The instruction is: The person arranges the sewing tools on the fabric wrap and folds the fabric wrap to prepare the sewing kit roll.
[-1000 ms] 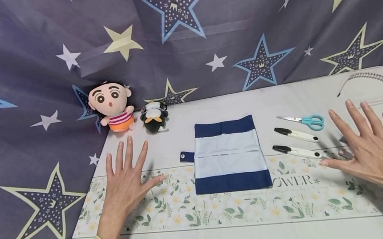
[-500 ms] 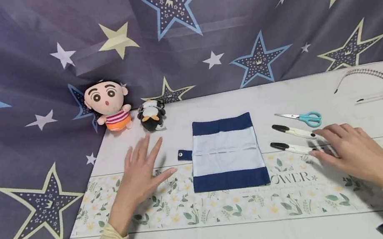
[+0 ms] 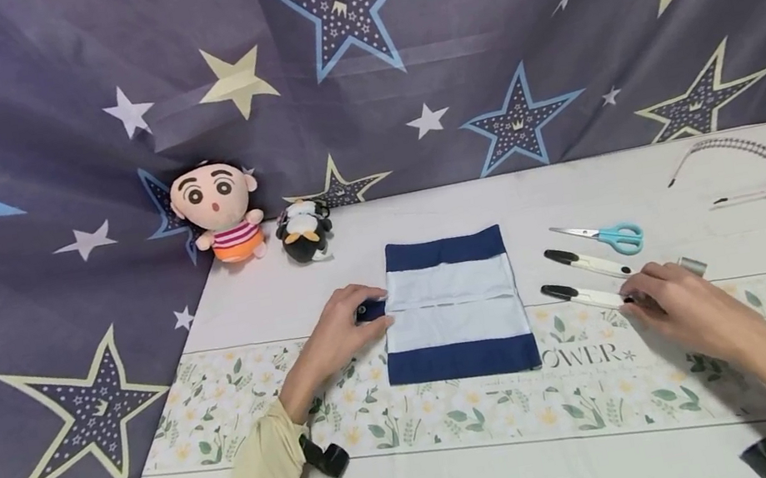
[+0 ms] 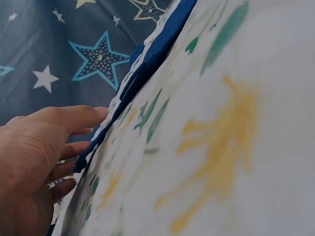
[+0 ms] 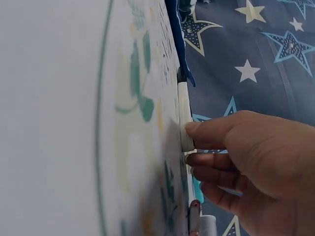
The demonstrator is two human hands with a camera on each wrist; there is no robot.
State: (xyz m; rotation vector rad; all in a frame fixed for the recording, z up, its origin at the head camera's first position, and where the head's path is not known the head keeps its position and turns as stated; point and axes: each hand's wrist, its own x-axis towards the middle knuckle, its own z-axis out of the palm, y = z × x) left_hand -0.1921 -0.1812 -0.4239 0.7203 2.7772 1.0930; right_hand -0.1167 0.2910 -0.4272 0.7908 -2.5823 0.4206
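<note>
A navy and pale-blue cloth pouch lies spread flat in the middle of the table. My left hand is at its left edge, thumb and fingers set apart on either side of the snap tab. The fingertips touch the cloth edge in the left wrist view. On the right, my right hand pinches the rear end of the nearer white marker, whose black cap points left. In the right wrist view the thumb is against this marker. A second black-capped marker lies just behind it.
Scissors with turquoise handles lie behind the markers. A silvery cylinder shows beyond my right hand. A headband is at the back right. A plush doll and a plush penguin are at the back left.
My left hand has moved right to the pouch's tab, its spread fingers drawing together. My right hand has come down and left, from spread fingers to a pinch on the nearer marker.
</note>
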